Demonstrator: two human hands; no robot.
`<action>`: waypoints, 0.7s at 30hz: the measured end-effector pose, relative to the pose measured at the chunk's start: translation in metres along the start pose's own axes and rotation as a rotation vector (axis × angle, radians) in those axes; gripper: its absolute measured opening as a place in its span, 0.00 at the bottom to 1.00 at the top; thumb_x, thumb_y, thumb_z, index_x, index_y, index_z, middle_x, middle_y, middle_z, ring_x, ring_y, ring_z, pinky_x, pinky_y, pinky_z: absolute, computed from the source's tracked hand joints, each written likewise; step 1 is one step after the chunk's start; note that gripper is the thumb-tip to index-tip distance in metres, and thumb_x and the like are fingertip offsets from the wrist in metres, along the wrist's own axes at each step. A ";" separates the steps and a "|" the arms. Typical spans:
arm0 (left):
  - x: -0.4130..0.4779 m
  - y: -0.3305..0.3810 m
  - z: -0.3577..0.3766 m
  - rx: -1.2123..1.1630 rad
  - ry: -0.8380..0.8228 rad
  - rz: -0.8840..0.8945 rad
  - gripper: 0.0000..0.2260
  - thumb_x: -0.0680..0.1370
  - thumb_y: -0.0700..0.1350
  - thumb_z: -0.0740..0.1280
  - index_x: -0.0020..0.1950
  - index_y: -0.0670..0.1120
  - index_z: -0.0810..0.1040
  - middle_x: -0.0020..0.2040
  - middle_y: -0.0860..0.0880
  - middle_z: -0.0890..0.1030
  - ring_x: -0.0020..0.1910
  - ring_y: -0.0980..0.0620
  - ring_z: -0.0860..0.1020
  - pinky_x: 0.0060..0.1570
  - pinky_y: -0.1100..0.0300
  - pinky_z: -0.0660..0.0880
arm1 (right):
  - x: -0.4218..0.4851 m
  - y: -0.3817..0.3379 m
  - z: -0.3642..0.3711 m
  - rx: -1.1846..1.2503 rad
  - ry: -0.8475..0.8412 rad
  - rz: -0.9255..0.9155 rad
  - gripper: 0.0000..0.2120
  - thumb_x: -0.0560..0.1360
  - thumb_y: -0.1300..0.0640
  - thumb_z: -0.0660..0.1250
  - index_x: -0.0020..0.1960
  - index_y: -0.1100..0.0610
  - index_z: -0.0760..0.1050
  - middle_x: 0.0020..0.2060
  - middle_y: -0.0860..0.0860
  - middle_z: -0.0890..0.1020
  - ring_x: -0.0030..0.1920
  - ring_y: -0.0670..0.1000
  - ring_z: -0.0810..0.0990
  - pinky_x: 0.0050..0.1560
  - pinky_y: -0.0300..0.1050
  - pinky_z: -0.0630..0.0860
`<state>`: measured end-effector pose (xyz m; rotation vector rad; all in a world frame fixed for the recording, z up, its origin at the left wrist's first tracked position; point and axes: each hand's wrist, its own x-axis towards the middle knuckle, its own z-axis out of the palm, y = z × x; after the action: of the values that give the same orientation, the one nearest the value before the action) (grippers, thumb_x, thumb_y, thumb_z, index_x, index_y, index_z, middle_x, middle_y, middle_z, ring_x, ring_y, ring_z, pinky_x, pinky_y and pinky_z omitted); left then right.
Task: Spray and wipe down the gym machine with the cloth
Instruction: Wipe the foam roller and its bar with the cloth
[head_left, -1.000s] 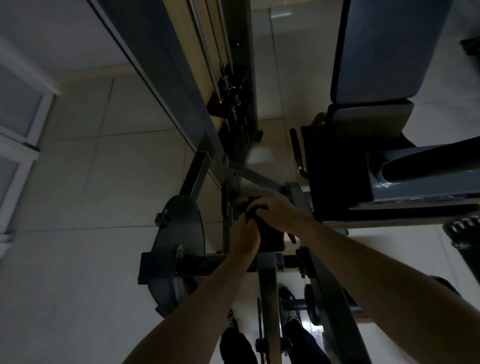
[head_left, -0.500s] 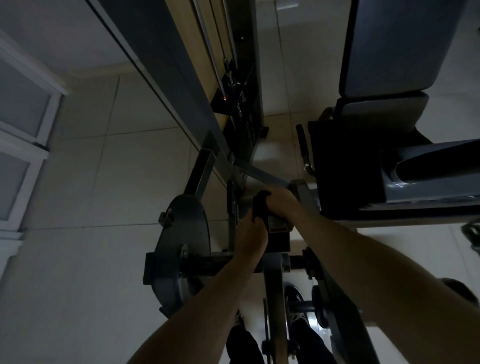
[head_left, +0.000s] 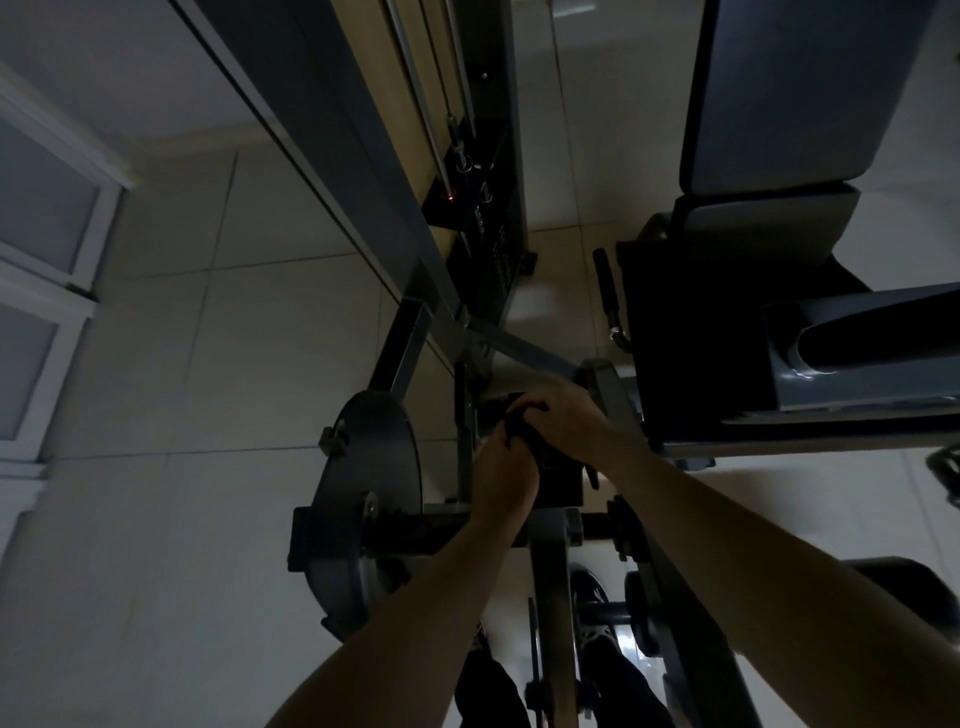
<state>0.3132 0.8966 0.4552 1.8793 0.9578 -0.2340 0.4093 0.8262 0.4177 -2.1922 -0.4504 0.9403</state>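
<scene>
Hands still bunched together against the gym machine (head_left: 374, 467), left hand (head_left: 506, 480) and right hand (head_left: 569, 421) both curled round the dark cloth (head_left: 521, 436), placement barely changed from earlier

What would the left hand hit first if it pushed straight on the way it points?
The left hand would probably meet the dark cloth bunched at its fingertips, then the right hand just beyond; dim light leaves depth unclear.

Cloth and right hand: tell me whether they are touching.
Touching. The head view shows the right hand curling its fingers over the dark cloth, with no gap between them; the left hand grips the same cloth from below.
</scene>
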 end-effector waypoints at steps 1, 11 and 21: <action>0.001 0.000 0.001 0.005 0.001 0.002 0.15 0.86 0.41 0.54 0.69 0.45 0.76 0.52 0.51 0.76 0.45 0.56 0.75 0.34 0.75 0.67 | 0.010 0.002 -0.001 -0.043 -0.038 0.016 0.16 0.81 0.59 0.60 0.64 0.51 0.80 0.64 0.52 0.79 0.61 0.51 0.77 0.54 0.38 0.70; 0.004 -0.001 0.006 -0.019 0.031 -0.032 0.16 0.84 0.40 0.55 0.67 0.47 0.77 0.56 0.44 0.82 0.50 0.47 0.78 0.45 0.61 0.69 | 0.045 0.025 0.003 0.304 0.110 0.273 0.14 0.81 0.60 0.62 0.64 0.57 0.79 0.56 0.62 0.81 0.55 0.62 0.81 0.55 0.55 0.80; -0.009 0.008 -0.002 0.008 -0.026 -0.052 0.19 0.85 0.39 0.52 0.74 0.45 0.72 0.67 0.41 0.78 0.63 0.42 0.76 0.50 0.61 0.65 | -0.041 -0.008 0.006 0.306 0.308 0.290 0.15 0.80 0.59 0.60 0.63 0.56 0.79 0.49 0.56 0.81 0.40 0.51 0.78 0.37 0.42 0.74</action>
<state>0.3124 0.8914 0.4662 1.8557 0.9903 -0.2933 0.3771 0.8118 0.4403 -2.0983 0.1523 0.7410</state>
